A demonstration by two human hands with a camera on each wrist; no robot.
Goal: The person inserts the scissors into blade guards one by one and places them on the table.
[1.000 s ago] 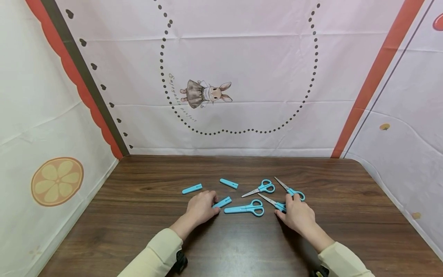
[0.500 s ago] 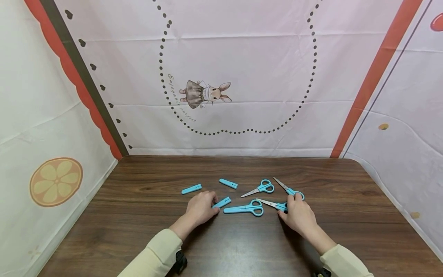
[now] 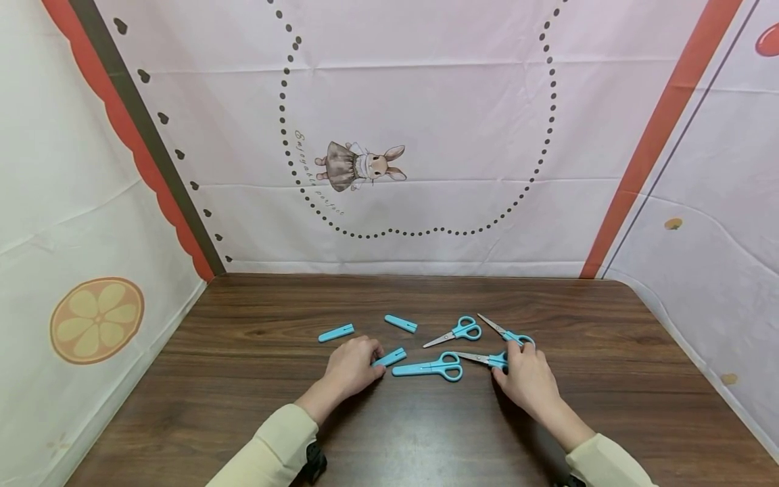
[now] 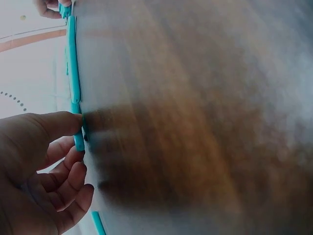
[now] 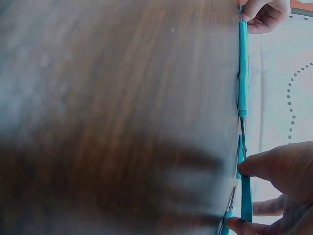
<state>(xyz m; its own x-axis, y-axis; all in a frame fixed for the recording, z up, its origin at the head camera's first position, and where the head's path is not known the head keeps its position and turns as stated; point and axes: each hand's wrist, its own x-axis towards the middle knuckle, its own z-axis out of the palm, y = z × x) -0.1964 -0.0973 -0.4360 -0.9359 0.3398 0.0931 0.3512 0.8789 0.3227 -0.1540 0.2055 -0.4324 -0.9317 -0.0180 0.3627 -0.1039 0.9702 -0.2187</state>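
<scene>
Fingers of the left hand (image 3: 351, 368) pinch a blue cap (image 3: 390, 356) while the right hand (image 3: 528, 376) grips uncapped scissors (image 3: 487, 359) on the surface (image 3: 243, 379).

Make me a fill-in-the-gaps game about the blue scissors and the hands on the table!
1. All the scissors have handles coloured ____.
2. The table top is made of dark ____.
3. The left hand touches a blue cap, and ____ more caps lie loose beyond it.
4. The capped scissors lie between the two ____.

Missing words: blue; wood; two; hands
</scene>
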